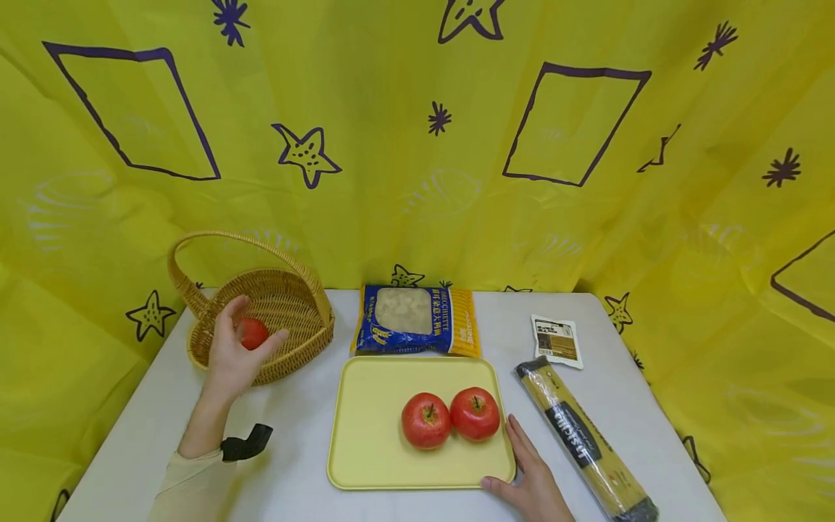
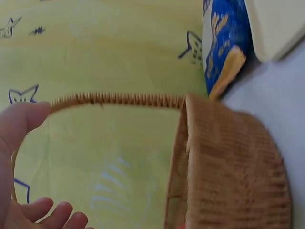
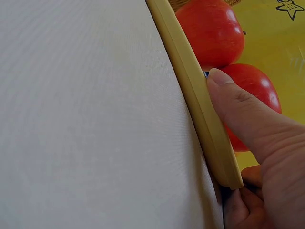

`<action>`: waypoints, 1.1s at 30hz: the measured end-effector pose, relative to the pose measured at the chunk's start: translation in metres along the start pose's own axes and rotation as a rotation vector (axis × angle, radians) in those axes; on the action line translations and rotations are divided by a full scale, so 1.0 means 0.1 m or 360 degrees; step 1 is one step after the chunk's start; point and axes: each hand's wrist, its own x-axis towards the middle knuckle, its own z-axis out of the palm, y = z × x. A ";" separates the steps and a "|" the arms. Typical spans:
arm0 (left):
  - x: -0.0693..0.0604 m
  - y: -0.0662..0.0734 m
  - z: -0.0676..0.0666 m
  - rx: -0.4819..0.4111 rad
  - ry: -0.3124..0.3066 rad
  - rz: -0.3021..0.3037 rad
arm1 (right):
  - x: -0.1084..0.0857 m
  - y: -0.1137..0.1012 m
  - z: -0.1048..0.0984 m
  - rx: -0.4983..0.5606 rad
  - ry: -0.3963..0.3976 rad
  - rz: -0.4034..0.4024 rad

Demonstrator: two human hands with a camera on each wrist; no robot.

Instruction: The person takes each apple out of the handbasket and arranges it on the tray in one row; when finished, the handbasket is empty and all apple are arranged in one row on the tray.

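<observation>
My left hand [image 1: 236,355] is raised at the near side of a wicker basket [image 1: 312,353], its thumb and fingers spread apart. A red apple [image 1: 253,333] lies in the basket, partly behind that hand. In the left wrist view nothing sits between the thumb and fingers, and the basket handle [image 2: 138,99] arches beyond them. My right hand [image 1: 531,482] holds the near right corner of a yellow tray [image 1: 365,428]. In the right wrist view its thumb [image 3: 238,98] lies over the rim, with fingers curled below the corner. Two apples [image 1: 426,421] [image 1: 475,414] sit side by side on the tray.
Behind the tray lies a blue and yellow pasta bag [image 1: 417,320]. A long spaghetti packet [image 1: 583,438] lies to the tray's right, below a small white and brown sachet [image 1: 557,341]. A yellow patterned curtain [image 1: 385,217] borders the white table [image 1: 287,449].
</observation>
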 end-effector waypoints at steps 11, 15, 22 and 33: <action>0.28 -0.25 -0.39 0.0201 -0.0097 -0.0139 | -0.03 -0.03 -0.01 -0.0046 0.0034 -0.0052; 0.35 -0.29 -0.45 0.0331 -0.0208 -0.0154 | -0.04 -0.04 -0.02 -0.0055 0.0033 -0.0076; 0.44 -0.35 -0.48 0.0530 -0.0352 -0.0201 | -0.04 0.00 0.00 -0.0060 0.0092 -0.0175; 0.48 -0.39 -0.48 0.0624 -0.0509 -0.0312 | -0.05 0.01 0.00 -0.0057 0.0076 -0.0166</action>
